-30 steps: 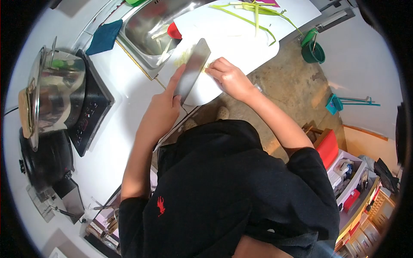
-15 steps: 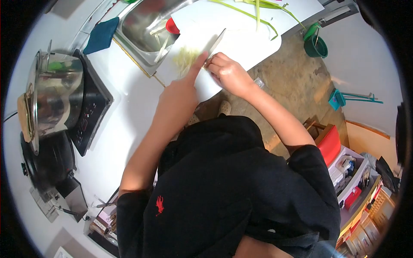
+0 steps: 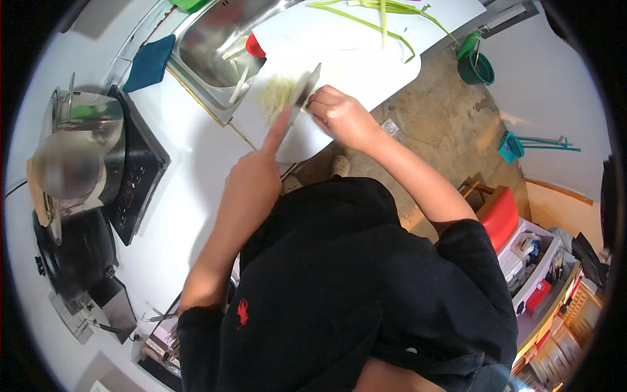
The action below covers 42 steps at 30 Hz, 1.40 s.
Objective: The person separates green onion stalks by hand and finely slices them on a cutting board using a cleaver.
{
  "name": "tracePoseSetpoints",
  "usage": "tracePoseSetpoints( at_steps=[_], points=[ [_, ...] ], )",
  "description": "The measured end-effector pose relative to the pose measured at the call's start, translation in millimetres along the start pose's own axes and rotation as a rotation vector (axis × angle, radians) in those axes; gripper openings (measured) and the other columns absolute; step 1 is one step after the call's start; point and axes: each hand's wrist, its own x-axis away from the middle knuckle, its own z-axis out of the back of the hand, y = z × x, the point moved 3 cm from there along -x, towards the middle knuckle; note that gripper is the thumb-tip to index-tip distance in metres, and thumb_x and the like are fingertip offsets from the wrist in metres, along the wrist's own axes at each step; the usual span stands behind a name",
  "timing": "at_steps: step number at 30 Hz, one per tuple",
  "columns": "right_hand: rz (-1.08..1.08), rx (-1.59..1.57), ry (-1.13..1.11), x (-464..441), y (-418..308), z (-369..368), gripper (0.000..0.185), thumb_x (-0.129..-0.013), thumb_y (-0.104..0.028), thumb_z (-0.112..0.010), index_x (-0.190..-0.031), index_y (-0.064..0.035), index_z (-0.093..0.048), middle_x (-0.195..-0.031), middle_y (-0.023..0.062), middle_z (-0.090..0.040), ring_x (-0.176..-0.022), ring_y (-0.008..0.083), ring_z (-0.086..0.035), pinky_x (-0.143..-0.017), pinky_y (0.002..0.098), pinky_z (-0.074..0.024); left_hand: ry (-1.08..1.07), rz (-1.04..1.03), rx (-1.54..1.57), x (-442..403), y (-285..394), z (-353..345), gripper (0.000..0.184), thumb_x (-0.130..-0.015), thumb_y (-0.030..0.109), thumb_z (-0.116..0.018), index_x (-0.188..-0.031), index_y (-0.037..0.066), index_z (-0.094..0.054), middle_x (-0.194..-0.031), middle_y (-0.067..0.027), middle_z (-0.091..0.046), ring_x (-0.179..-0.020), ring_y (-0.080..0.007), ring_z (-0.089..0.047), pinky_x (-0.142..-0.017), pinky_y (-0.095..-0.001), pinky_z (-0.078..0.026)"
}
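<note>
My left hand (image 3: 251, 179) is closed round the handle of a kitchen knife (image 3: 308, 85), its index finger stretched along the spine. The blade points away from me over a white cutting board (image 3: 313, 140). My right hand (image 3: 343, 114) has its fingers curled just right of the blade, pressing on a small pale vegetable piece (image 3: 305, 110) that they mostly hide. Left of the knife lies a loose heap of thin, pale yellow-green vegetable shreds (image 3: 277, 95). Long green stalks (image 3: 366, 23), perhaps scallions, rest at the far end of the white surface.
A steel sink (image 3: 212, 52) with pale scraps and a red item (image 3: 255, 46) adjoins the board. On the left are a dark blue cloth (image 3: 149, 63), a black cooktop (image 3: 140, 189) and a metal pot (image 3: 98, 124). A green bucket (image 3: 475, 68) stands on the floor at right.
My left hand has drawn the knife back toward me and slightly left. My right hand stays curled beside the blade. The whole view has shifted a little.
</note>
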Motion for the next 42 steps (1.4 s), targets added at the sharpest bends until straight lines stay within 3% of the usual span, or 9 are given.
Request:
tracePoseSetpoints(
  at_steps=[3, 6, 9, 17, 24, 30, 33, 39, 42],
  points=[
    [0.003, -0.004, 0.042, -0.5, -2.2, -2.4, 0.017, -0.074, 0.003, -0.073, -0.090, 0.0016, -0.069, -0.093, 0.0113, -0.067, -0.094, 0.0297, -0.064, -0.081, 0.0382, -0.0572, 0.038, -0.027, -0.061, -23.9, 8.1, -10.7, 0.083, -0.089, -0.002, -0.049, -0.161, 0.031, -0.024, -0.072, -0.0226, -0.064, -0.069, -0.0418, -0.065, -0.065, -0.0536, -0.049],
    [-0.009, 0.006, 0.035, -0.7, -2.7, -0.9, 0.014, -0.075, 0.000, -0.071, -0.089, 0.0011, -0.070, -0.093, 0.0108, -0.067, -0.095, 0.0283, -0.064, -0.082, 0.0377, -0.0572, 0.134, -0.125, -0.035, -58.3, 21.8, -19.5, 0.082, -0.090, 0.000, -0.049, -0.161, 0.033, -0.024, -0.072, -0.0223, -0.064, -0.069, -0.0408, -0.066, -0.065, -0.0532, -0.050],
    [-0.016, 0.029, 0.005, 0.3, -4.6, 0.7, 0.009, -0.078, -0.004, -0.068, -0.086, -0.0005, -0.071, -0.092, 0.0092, -0.068, -0.096, 0.0257, -0.064, -0.084, 0.0369, -0.0573, 0.196, -0.317, 0.151, -80.7, 31.1, -22.1, 0.079, -0.092, -0.001, -0.043, -0.161, 0.032, -0.023, -0.074, -0.0278, -0.064, -0.070, -0.0460, -0.064, -0.067, -0.0557, -0.048],
    [0.015, 0.002, 0.059, 1.5, -1.2, 0.0, 0.013, -0.078, 0.001, -0.074, -0.090, 0.0006, -0.070, -0.096, 0.0102, -0.068, -0.096, 0.0280, -0.065, -0.081, 0.0371, -0.0574, 0.049, 0.031, 0.053, -22.7, 0.1, -0.6, 0.080, -0.093, 0.002, -0.049, -0.161, 0.035, -0.022, -0.072, -0.0245, -0.064, -0.069, -0.0434, -0.066, -0.065, -0.0537, -0.049],
    [-0.015, -0.011, 0.051, 1.8, -2.2, 0.0, 0.015, -0.077, 0.001, -0.074, -0.091, 0.0011, -0.070, -0.097, 0.0105, -0.069, -0.095, 0.0285, -0.066, -0.082, 0.0364, -0.0573, 0.081, -0.094, -0.054, -36.2, 9.2, -17.4, 0.084, -0.089, -0.003, -0.048, -0.160, 0.033, -0.024, -0.070, -0.0208, -0.063, -0.070, -0.0413, -0.066, -0.064, -0.0531, -0.049],
    [-0.012, -0.017, 0.048, 2.1, 0.1, -2.2, 0.016, -0.076, 0.001, -0.074, -0.092, 0.0010, -0.070, -0.096, 0.0105, -0.069, -0.095, 0.0285, -0.066, -0.081, 0.0370, -0.0572, 0.138, -0.223, 0.127, -84.2, 19.4, -12.1, 0.075, -0.097, 0.002, -0.043, -0.161, 0.034, -0.020, -0.078, -0.0283, -0.064, -0.071, -0.0472, -0.065, -0.066, -0.0574, -0.047],
    [-0.033, -0.021, 0.039, 2.7, 0.9, -0.1, 0.015, -0.076, 0.001, -0.074, -0.091, 0.0007, -0.070, -0.097, 0.0102, -0.069, -0.095, 0.0282, -0.066, -0.081, 0.0368, -0.0571, 0.072, -0.095, 0.072, -60.2, 16.4, -0.6, 0.076, -0.097, 0.002, -0.044, -0.161, 0.035, -0.019, -0.080, -0.0292, -0.065, -0.072, -0.0479, -0.065, -0.067, -0.0582, -0.047],
    [-0.014, -0.025, 0.092, 2.7, 1.3, -0.7, 0.013, -0.077, 0.002, -0.073, -0.088, 0.0004, -0.069, -0.096, 0.0099, -0.069, -0.095, 0.0274, -0.066, -0.081, 0.0361, -0.0572, 0.041, -0.074, 0.057, -38.5, 8.2, -13.0, 0.076, -0.095, 0.002, -0.045, -0.161, 0.033, -0.022, -0.082, -0.0307, -0.065, -0.074, -0.0478, -0.066, -0.068, -0.0588, -0.046],
    [-0.008, -0.033, 0.096, 2.4, 1.1, -1.4, 0.013, -0.076, 0.002, -0.074, -0.088, 0.0005, -0.069, -0.095, 0.0099, -0.069, -0.095, 0.0271, -0.066, -0.081, 0.0359, -0.0573, 0.123, -0.131, 0.042, -69.5, 22.9, -20.2, 0.083, -0.089, -0.003, -0.048, -0.160, 0.031, -0.024, -0.074, -0.0243, -0.065, -0.069, -0.0433, -0.065, -0.065, -0.0539, -0.049]
  ],
)
